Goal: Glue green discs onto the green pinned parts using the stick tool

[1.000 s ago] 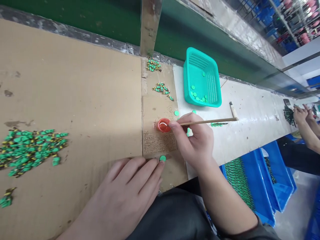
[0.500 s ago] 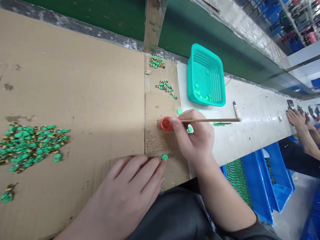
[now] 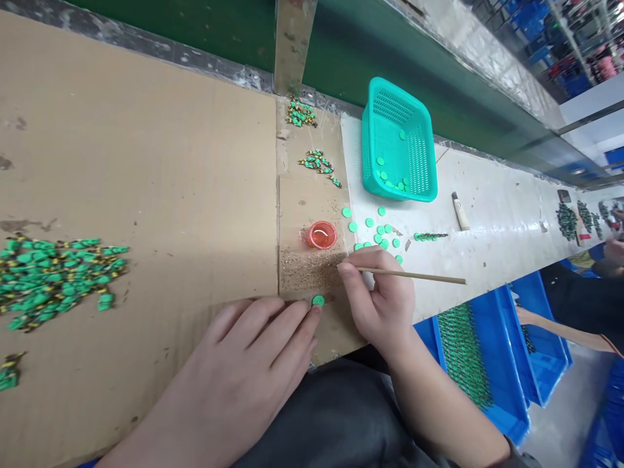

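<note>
My right hand point(image 3: 383, 302) pinches a thin wooden stick point(image 3: 414, 274) between thumb and fingers, its tip hidden behind my fingertips. The hand hovers over the lower right of a small cardboard piece. My left hand point(image 3: 263, 351) lies palm down with fingers stretched along the cardboard; its index fingertip touches a green button-like disc point(image 3: 318, 300), and the thumb is hidden. Just above the disc is a speckled patch of dried drops point(image 3: 307, 270). A small red cup point(image 3: 322, 234) with shiny liquid stands beyond it. Several loose green discs point(image 3: 379, 238) lie beyond my right hand.
A turquoise basket point(image 3: 424, 159) with several discs stands at the back. Small green-yellow pieces lie in a large pile point(image 3: 58, 279) at left and smaller heaps point(image 3: 301, 112) behind. A white tube point(image 3: 459, 212) lies at right. Blue bins point(image 3: 507, 370) stand below the table edge; another person's arm point(image 3: 560, 328) is beyond.
My right hand has come away from the red cup towards me, bringing the stick along. The cup and loose discs show more fully. My left hand stays at its disc.
</note>
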The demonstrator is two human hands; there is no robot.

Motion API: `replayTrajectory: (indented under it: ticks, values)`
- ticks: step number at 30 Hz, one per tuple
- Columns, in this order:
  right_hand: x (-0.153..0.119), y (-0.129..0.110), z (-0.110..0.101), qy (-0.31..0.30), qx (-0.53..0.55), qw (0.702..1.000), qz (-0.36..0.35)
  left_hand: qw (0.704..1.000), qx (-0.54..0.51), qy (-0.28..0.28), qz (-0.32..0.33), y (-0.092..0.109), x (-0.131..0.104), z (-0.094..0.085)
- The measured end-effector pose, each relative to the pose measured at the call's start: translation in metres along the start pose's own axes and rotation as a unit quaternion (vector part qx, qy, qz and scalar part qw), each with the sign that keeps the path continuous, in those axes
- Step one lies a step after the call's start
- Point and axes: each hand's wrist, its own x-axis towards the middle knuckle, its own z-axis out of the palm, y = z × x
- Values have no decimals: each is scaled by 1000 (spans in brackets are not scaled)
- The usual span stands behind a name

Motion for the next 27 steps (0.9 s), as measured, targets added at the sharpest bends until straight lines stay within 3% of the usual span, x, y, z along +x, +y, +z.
replayTrajectory:
  ticks: [6,10,17,27]
  values:
    - [1,0,0,5,-2,1000,2,1000,-3,-2,8,-1,3,-4]
    - [-13,-7,-6,32,26,999,16,1000,0,-12,9,-1,2,-4]
    - [-50,-25,-3,-23,24,999,-10,1000,14,-17,16,-3,-6,5]
    - [-49,-26,-2,-48,33,998,-6,1000,9,-14,17,-1,-6,1]
